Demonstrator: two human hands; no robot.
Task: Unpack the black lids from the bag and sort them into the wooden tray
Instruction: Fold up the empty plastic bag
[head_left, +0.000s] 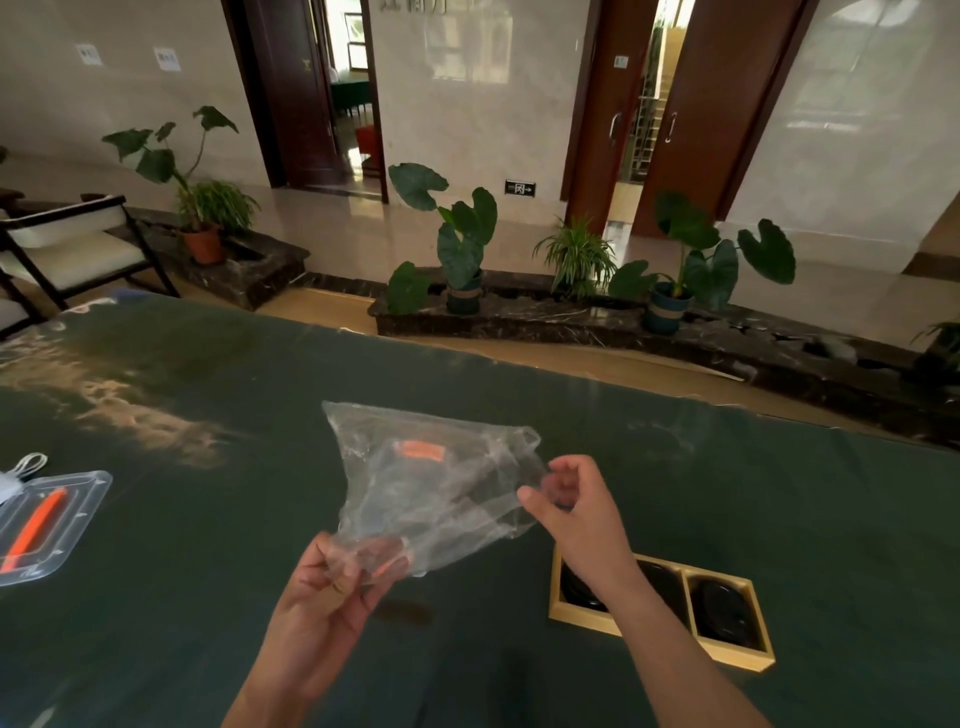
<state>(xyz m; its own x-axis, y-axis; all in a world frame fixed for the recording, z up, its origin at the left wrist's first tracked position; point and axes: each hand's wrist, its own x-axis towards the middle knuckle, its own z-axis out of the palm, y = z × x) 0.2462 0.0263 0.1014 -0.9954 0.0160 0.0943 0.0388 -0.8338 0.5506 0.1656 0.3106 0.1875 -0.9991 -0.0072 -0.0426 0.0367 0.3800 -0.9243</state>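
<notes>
A clear plastic bag (431, 483) with a small orange label hangs in the air over the green table, and no lid shows inside it. My left hand (332, 597) pinches its lower corner. My right hand (576, 512) pinches its right edge between thumb and fingers. A wooden tray (654, 642) with two compartments sits on the table at the lower right, under my right forearm. A black lid (727, 613) lies in the right compartment. Another black lid (670, 582) lies in the left compartment, partly hidden by my arm.
A clear plastic case (47, 525) holding an orange tool lies at the table's left edge. The green tablecloth (208, 519) covers the whole table. Beyond the far edge stand potted plants (462, 244) on a dark stone ledge, and a chair (78, 249) at the left.
</notes>
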